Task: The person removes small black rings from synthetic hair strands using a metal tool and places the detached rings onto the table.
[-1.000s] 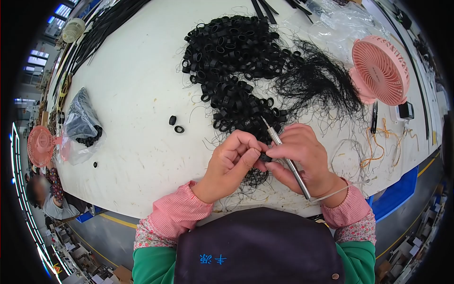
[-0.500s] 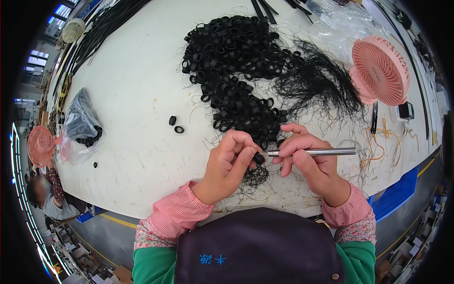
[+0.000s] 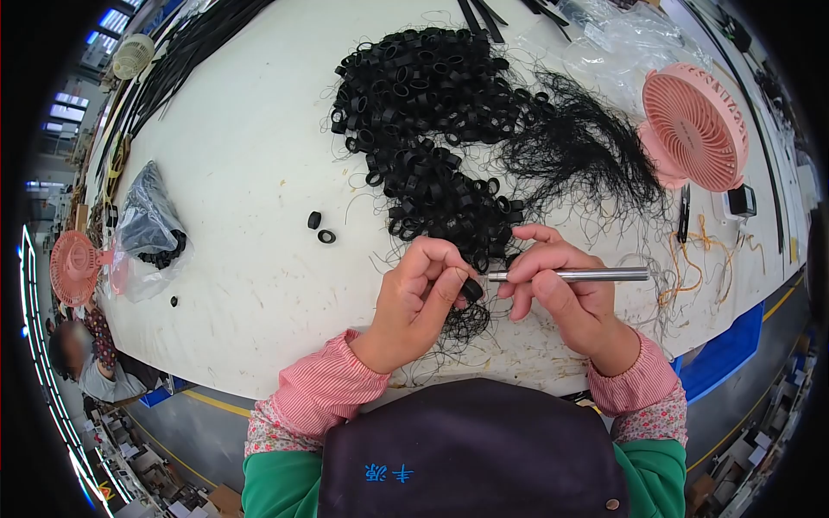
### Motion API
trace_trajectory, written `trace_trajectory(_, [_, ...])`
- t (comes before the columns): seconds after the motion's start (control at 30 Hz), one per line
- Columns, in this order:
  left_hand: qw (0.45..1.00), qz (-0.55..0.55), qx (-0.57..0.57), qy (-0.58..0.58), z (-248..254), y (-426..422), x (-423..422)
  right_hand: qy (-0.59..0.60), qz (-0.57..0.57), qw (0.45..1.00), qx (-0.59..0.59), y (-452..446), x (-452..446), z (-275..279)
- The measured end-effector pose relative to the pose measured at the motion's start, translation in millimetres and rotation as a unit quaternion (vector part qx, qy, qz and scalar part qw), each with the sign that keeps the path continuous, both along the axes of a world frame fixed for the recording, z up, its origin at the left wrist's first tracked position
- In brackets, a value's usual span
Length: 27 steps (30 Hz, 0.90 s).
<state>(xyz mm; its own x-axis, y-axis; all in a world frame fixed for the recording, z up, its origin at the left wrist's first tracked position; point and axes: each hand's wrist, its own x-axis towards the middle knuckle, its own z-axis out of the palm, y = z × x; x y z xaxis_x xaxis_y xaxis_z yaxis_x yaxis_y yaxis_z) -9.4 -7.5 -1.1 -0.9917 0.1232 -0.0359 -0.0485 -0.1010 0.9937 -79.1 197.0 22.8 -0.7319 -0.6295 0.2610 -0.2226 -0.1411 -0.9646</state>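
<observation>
Tool's swung round within the last second: right hand (image 3: 574,293) now grips the metal pen tool (image 3: 604,275) near level, tip facing the black ring (image 3: 471,290). Reads as a switch from bare fingers to tool work. Left hand (image 3: 416,302) has the ring pinched, over the counter (image 3: 250,129) by the ring pile's (image 3: 414,78) near end. Short band, tilted; can't tell if tip touches.

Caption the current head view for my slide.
Left hand pinches a black ring; right hand holds a metal tool toward it.
</observation>
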Motion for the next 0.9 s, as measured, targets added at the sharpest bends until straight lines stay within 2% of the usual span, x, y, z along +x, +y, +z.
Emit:
trace_trajectory(0.23, [0.999, 0.033, 0.015, 0.01, -1, 4, 0, 0.035, -0.002, 0.999, 0.031, 1, 1, -2])
trace_trajectory(0.3, [0.998, 0.041, 0.012, 0.04, -4, 6, 2, 0.129, -0.078, 0.983, 0.104, -10, 5, 0])
trace_trajectory(0.33, [0.998, 0.041, 0.012, 0.04, -4, 6, 2, 0.178, -0.078, 0.974, 0.113, -12, 5, -3])
trace_trajectory(0.4, [0.997, 0.041, -0.032, 0.06, -2, 7, 2, 0.203, -0.08, 0.969, 0.118, -13, 5, -4])
trace_trajectory(0.47, [0.997, 0.052, -0.014, 0.06, -5, 10, 2, 0.228, -0.081, 0.963, 0.122, -13, 5, -5])
trace_trajectory(0.57, [0.994, 0.07, -0.021, 0.083, -5, 10, 4, 0.178, -0.089, 0.971, 0.129, -10, 8, -5])
trace_trajectory(0.63, [0.99, 0.075, -0.046, 0.107, -2, 8, 2, 0.032, -0.111, 0.989, 0.096, -8, 9, -5])
trace_trajectory(0.7, [0.927, 0.08, -0.226, 0.287, 3, 3, -4, -0.005, -0.1, 0.992, 0.075, -6, 6, -3])
trace_trajectory(0.77, [0.922, 0.08, -0.254, 0.281, 3, 1, -3, -0.056, -0.098, 0.993, 0.025, -5, 2, -2])
trace_trajectory(0.83, [0.871, 0.052, -0.39, 0.296, 7, -1, -7, -0.07, -0.093, 0.993, 0.012, -5, 2, 1])
trace_trajectory(0.9, [0.863, 0.037, -0.417, 0.281, 7, -1, -6, -0.081, -0.105, 0.991, 0.008, -5, 3, 2])
